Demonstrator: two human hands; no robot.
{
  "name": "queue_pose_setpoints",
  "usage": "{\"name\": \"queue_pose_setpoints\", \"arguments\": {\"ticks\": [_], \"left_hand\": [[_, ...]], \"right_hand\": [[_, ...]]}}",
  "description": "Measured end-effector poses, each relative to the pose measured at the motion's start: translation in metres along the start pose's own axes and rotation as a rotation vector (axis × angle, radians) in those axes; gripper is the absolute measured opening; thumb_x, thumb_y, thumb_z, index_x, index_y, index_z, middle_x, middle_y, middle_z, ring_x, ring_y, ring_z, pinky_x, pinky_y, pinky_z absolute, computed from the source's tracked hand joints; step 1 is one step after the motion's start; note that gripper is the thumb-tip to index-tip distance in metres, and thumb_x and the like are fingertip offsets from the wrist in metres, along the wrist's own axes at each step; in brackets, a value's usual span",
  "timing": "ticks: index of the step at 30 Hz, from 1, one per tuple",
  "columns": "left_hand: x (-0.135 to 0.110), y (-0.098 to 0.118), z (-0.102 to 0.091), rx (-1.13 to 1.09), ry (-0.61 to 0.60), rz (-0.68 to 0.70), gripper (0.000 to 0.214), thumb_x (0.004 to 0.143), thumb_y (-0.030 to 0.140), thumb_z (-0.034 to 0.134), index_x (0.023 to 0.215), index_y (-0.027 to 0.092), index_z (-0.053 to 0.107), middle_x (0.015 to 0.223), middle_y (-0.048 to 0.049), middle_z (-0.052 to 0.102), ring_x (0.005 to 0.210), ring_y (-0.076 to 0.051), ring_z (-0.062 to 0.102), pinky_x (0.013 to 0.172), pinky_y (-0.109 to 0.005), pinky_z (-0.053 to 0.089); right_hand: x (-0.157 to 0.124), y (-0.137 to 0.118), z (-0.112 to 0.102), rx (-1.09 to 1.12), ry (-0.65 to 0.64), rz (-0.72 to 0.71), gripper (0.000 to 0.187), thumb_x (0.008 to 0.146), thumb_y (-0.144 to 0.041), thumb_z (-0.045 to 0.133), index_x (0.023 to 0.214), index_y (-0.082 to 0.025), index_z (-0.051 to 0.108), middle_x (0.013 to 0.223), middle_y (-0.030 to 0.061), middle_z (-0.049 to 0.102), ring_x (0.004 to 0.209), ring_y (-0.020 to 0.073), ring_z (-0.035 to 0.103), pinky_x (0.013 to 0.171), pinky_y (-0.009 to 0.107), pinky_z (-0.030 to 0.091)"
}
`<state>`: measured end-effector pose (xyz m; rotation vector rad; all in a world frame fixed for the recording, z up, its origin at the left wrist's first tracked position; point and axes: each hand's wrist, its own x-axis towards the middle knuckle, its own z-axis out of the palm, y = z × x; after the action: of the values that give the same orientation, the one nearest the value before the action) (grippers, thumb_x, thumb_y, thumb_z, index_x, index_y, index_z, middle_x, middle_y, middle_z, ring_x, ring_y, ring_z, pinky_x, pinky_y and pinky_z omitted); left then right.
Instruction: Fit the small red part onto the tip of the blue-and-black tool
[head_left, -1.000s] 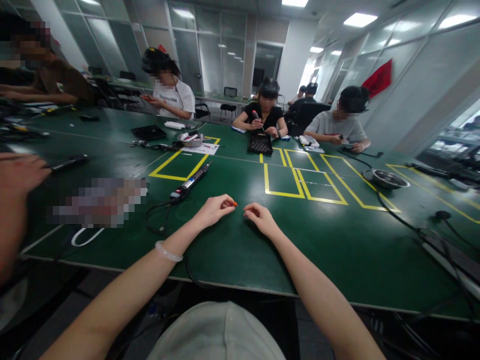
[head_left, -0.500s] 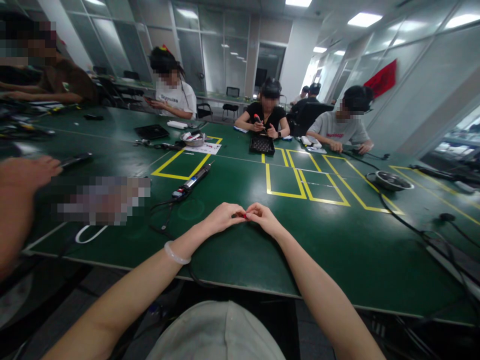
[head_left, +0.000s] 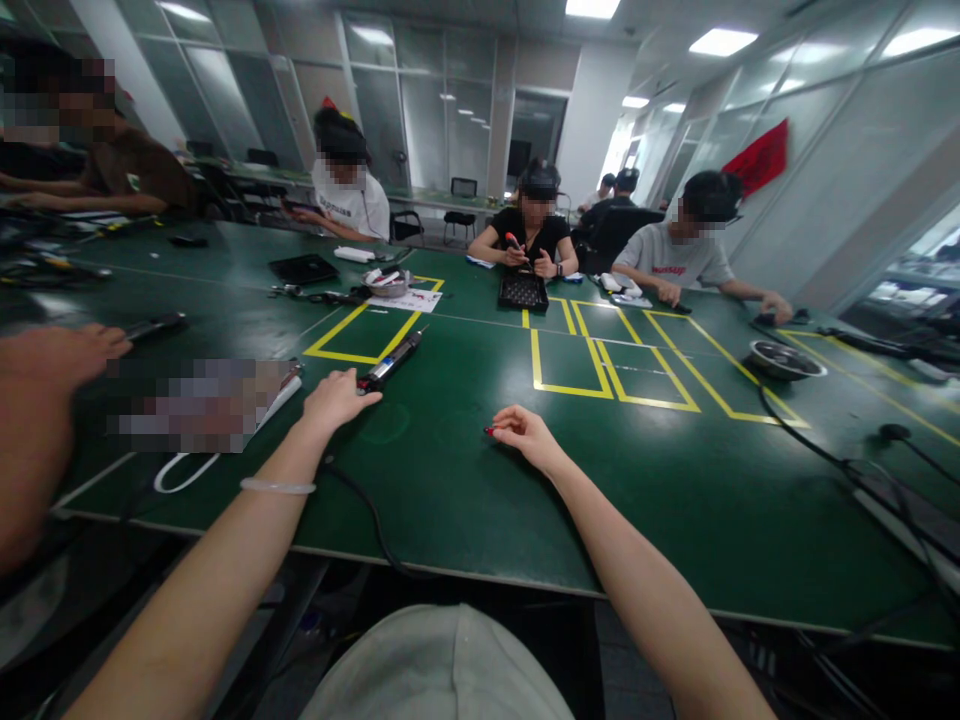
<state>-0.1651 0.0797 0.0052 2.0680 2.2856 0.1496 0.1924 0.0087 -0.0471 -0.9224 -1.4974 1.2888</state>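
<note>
Hands, two of them, rest well apart on one green table point(head_left: 450, 500). My right hand point(head_left: 525, 432) pinches one small red piece point(head_left: 489, 431) between thumb and fingertip, low over the tabletop straight ahead of me. My left hand point(head_left: 337, 397) stretches to the near end of one electric screwdriver point(head_left: 391, 364), fingertips touching it; I cannot tell whether it grips. One cable point(head_left: 361, 497) runs beneath that wrist. Two metal bowls point(head_left: 780, 360) and one black tray point(head_left: 523, 291) sit farther off.
</note>
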Motion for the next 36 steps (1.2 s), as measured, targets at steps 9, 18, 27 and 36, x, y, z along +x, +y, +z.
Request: {"name": "queue_pose_setpoints", "arguments": {"ticks": [9, 18, 27, 36], "left_hand": [[0.007, 0.001, 0.006, -0.046, -0.085, -0.007, 0.073, 0.072, 0.071, 0.053, 0.118, 0.014, 0.059, 0.118, -0.0180, 0.064, 0.106, -0.034, 0.061, 0.081, -0.037, 0.048], [-0.033, 0.062, 0.006, 0.004, -0.006, 0.045, 0.065, 0.073, 0.067, 0.051, 0.109, 0.013, 0.057, 0.110, -0.0180, 0.063, 0.095, -0.033, 0.064, 0.073, -0.038, 0.050], [-0.078, 0.132, 0.013, -0.017, 0.013, 0.261, 0.056, 0.077, 0.062, 0.052, 0.107, 0.015, 0.055, 0.107, -0.0153, 0.063, 0.095, -0.031, 0.065, 0.074, -0.036, 0.050], [-0.103, 0.168, 0.017, -0.073, -0.019, 0.405, 0.046, 0.082, 0.056, 0.053, 0.106, 0.017, 0.053, 0.107, -0.0135, 0.063, 0.095, -0.028, 0.065, 0.074, -0.034, 0.049]], "right_hand": [[0.000, -0.001, 0.003, -0.067, 0.017, -0.024, 0.027, 0.070, -0.038, 0.075, 0.081, -0.019, 0.060, 0.075, 0.0007, 0.065, 0.064, 0.0132, 0.058, 0.061, 0.026, 0.044], [0.000, -0.001, 0.005, -0.115, 0.041, -0.048, 0.026, 0.072, -0.039, 0.072, 0.080, -0.019, 0.055, 0.075, 0.0003, 0.063, 0.062, 0.0127, 0.054, 0.059, 0.025, 0.042], [-0.001, -0.004, 0.006, -0.281, 0.050, -0.124, 0.018, 0.078, -0.034, 0.067, 0.081, -0.019, 0.057, 0.077, 0.0002, 0.062, 0.062, 0.0125, 0.051, 0.062, 0.026, 0.042], [-0.003, -0.011, 0.008, -0.427, 0.057, -0.207, 0.009, 0.079, -0.025, 0.064, 0.080, -0.019, 0.057, 0.074, -0.0002, 0.058, 0.064, 0.0136, 0.051, 0.065, 0.027, 0.041]]}}
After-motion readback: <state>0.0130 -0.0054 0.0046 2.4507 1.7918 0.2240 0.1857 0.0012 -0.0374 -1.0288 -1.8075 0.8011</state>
